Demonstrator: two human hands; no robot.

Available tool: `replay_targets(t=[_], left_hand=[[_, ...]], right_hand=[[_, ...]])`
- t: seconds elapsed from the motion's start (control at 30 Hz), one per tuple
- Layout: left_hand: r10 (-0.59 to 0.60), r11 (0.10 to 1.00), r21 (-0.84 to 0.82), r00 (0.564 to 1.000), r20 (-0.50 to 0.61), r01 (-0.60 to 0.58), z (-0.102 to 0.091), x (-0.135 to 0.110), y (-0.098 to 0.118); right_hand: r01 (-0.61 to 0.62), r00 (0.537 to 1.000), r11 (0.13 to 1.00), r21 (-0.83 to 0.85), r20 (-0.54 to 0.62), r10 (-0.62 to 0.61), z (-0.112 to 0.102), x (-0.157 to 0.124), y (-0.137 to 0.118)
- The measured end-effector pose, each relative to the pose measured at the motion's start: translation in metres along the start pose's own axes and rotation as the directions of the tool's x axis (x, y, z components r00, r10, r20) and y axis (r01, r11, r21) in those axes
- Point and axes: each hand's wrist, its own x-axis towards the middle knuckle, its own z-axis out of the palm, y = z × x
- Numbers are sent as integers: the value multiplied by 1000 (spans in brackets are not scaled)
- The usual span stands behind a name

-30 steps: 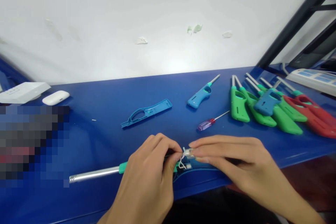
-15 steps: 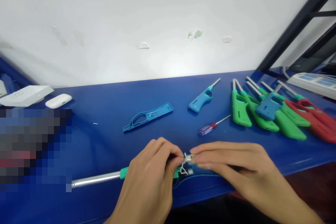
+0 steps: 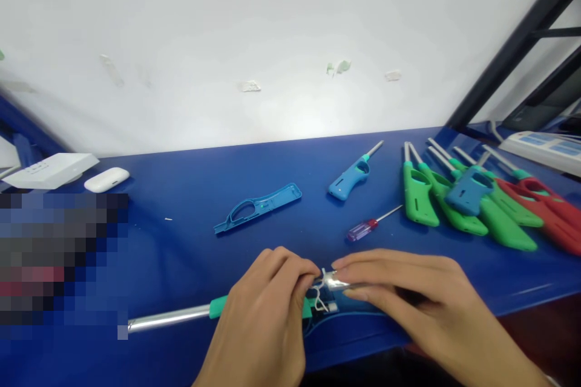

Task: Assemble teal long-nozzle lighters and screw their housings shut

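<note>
An opened gas lighter lies at the table's front edge, its metal barrel (image 3: 167, 318) pointing left and its lower blue half-shell (image 3: 358, 309) exposed under my hands. My left hand (image 3: 265, 311) crosses the green neck, thumb and fingertips pinched at a thin white tube (image 3: 320, 301). My right hand (image 3: 415, 293) grips a clear, shiny fuel tank (image 3: 333, 282) between thumb and fingers, just above the half-shell. The tank's left end meets my left fingertips; the exact joint there is hidden. Beyond my hands rests the other blue half-shell (image 3: 272, 199), its inside facing up.
A purple-handled screwdriver (image 3: 362, 230) and a whole blue lighter (image 3: 347, 183) lie behind my hands. Several green, red and blue lighters (image 3: 469, 190) are heaped at right, near a white power strip (image 3: 544, 148). A white case (image 3: 107, 179) and white box (image 3: 52, 170) sit at left.
My right hand has tilted the fuel tank and shifted slightly right, so more of the tank shows. The left hand keeps its pinch. The whole view has moved slightly.
</note>
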Motion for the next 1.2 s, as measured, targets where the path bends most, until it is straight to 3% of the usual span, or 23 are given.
replay_targets(t=[0.3, 0.7, 1.07, 1.2], left_hand=[[-71, 996, -43, 997, 23, 72, -1, 0, 4], [-127, 989, -69, 990, 57, 131, -1, 1, 2], [-67, 997, -36, 997, 40, 68, 1, 3, -2], [-49, 999, -20, 998, 41, 50, 0, 2, -2]], right_hand=[[-32, 999, 999, 38, 21, 31, -1, 1, 0], [12, 1000, 1000, 7, 2, -12, -1, 4, -1], [38, 999, 999, 5, 18, -38, -2, 4, 0], [43, 996, 999, 3, 81, -43, -5, 2, 2]])
